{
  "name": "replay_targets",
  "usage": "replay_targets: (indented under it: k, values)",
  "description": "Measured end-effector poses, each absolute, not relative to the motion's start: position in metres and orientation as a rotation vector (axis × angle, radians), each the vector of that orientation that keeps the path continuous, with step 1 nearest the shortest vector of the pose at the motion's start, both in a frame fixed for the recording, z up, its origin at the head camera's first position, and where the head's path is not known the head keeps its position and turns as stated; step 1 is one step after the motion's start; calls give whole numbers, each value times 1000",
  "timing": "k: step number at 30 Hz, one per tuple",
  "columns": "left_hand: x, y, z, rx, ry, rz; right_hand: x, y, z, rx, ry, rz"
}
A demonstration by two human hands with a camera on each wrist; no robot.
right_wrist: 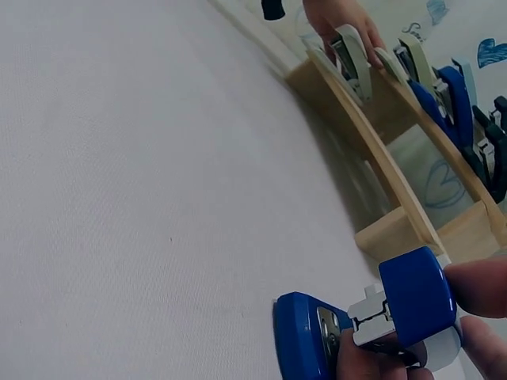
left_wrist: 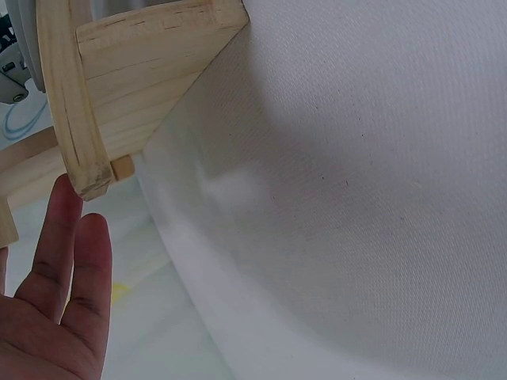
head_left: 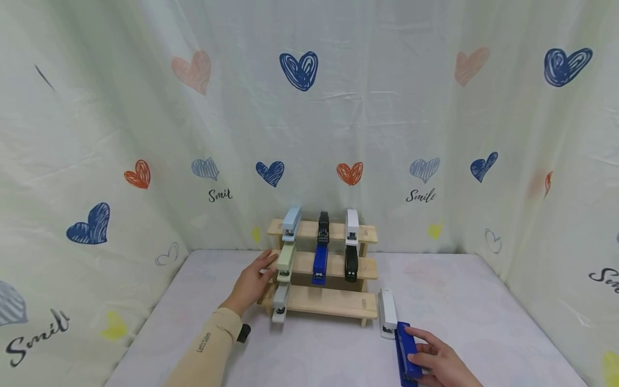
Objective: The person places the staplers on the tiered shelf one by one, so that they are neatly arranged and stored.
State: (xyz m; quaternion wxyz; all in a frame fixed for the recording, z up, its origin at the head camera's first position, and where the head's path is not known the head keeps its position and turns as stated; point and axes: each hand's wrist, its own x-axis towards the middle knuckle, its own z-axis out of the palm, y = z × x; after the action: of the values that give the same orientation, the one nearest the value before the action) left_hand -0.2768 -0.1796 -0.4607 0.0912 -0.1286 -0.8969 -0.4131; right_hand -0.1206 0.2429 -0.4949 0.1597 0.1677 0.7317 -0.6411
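Note:
My right hand (head_left: 439, 359) grips a blue stapler (head_left: 407, 349) at the right front of the table, thumb and fingers on its sides. The right wrist view shows its blue top arm (right_wrist: 416, 297) raised off the blue base (right_wrist: 299, 336). Just behind it, a white stapler (head_left: 387, 310) lies beside the shelf's right end. My left hand (head_left: 250, 282) rests with extended fingers against the left end of the three-tier wooden shelf (head_left: 333, 302). In the left wrist view, a fingertip (left_wrist: 63, 194) touches the edge of a wooden side piece (left_wrist: 75, 111).
Light blue (head_left: 292, 221), black (head_left: 323, 226) and white (head_left: 352, 223) staplers stand on the top tier. Pale green (head_left: 286, 259), blue (head_left: 320, 262) and black (head_left: 351, 262) ones fill the middle. A grey stapler (head_left: 280, 301) sits at the lowest tier's left. Printed curtains (head_left: 377, 123) surround the table.

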Motion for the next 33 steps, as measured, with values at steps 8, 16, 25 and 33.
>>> replay_targets:
  k: [8,16,25,33]
  values:
    - [-276,-179,-461,-381,-2664,-1221,-120,250,-495,479,2114,-1837]
    - [-276,-179,-461,-370,-2682,-1208,-122,254,-491,531,2126,-1848]
    - [-277,-180,-460,-370,-2683,-1198,-126,259,-487,584,2139,-1826]
    - [-277,-180,-460,-370,-2689,-1194,-128,265,-489,597,2084,-1857]
